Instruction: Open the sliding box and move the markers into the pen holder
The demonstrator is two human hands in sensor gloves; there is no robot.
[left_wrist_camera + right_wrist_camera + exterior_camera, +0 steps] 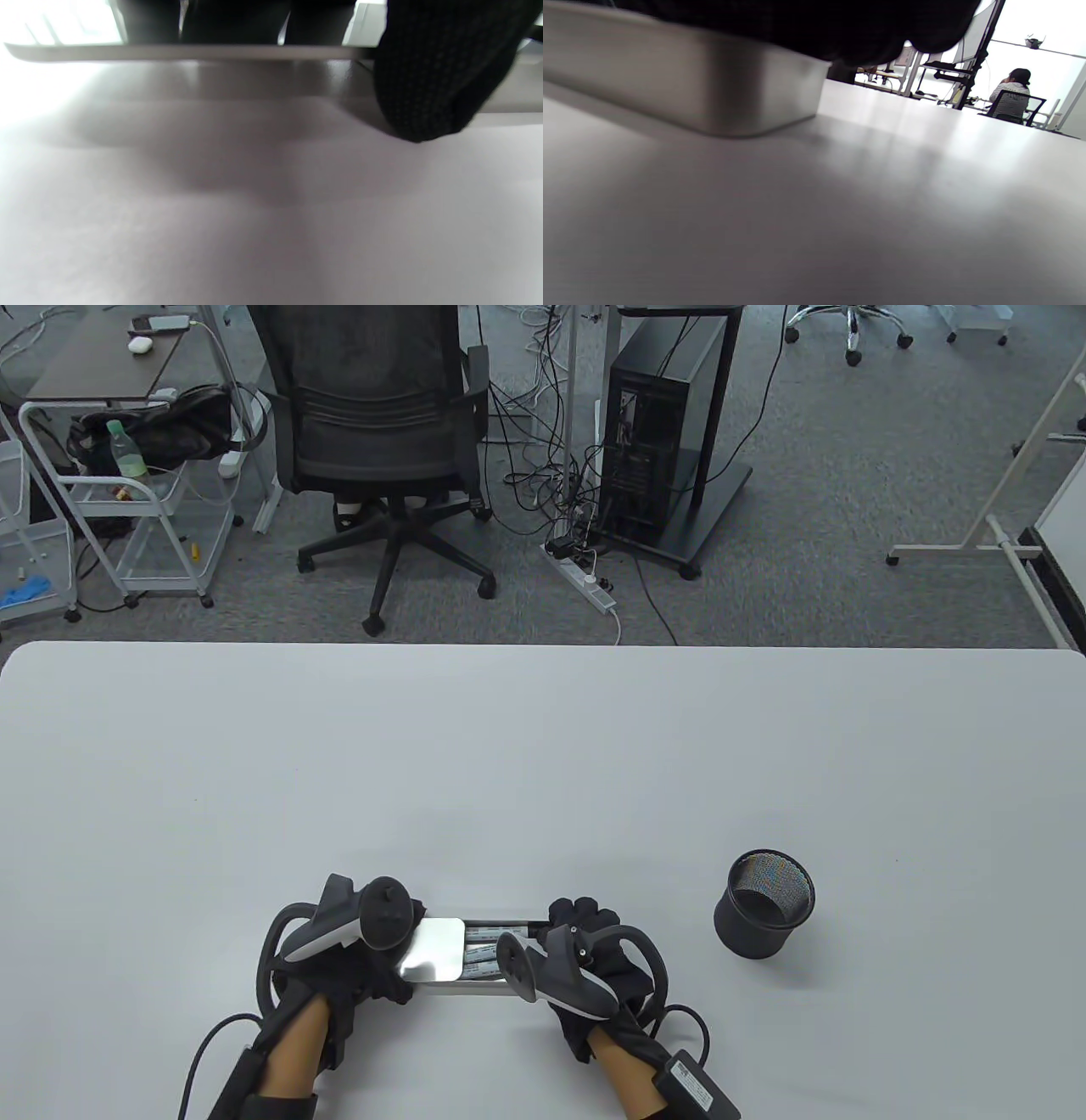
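Note:
A metal sliding box (475, 980) lies near the table's front edge, between my two hands. Its shiny lid (434, 950) is slid partway to the left, so several grey markers (482, 954) show in the open part. My left hand (373, 954) grips the lid end of the box. My right hand (585, 942) grips the right end of the tray. In the left wrist view the lid's thin edge (182, 51) runs across the top, with a gloved fingertip (428, 84) against it. The right wrist view shows the box's side wall (683, 91) under my fingers. A black mesh pen holder (764, 904) stands to the right, empty as far as I can see.
The white table (543, 763) stretches wide behind the box. Beyond its far edge are an office chair (382, 458), a computer tower (657, 449) and floor cables. A seated person (1011, 95) shows far off in the right wrist view.

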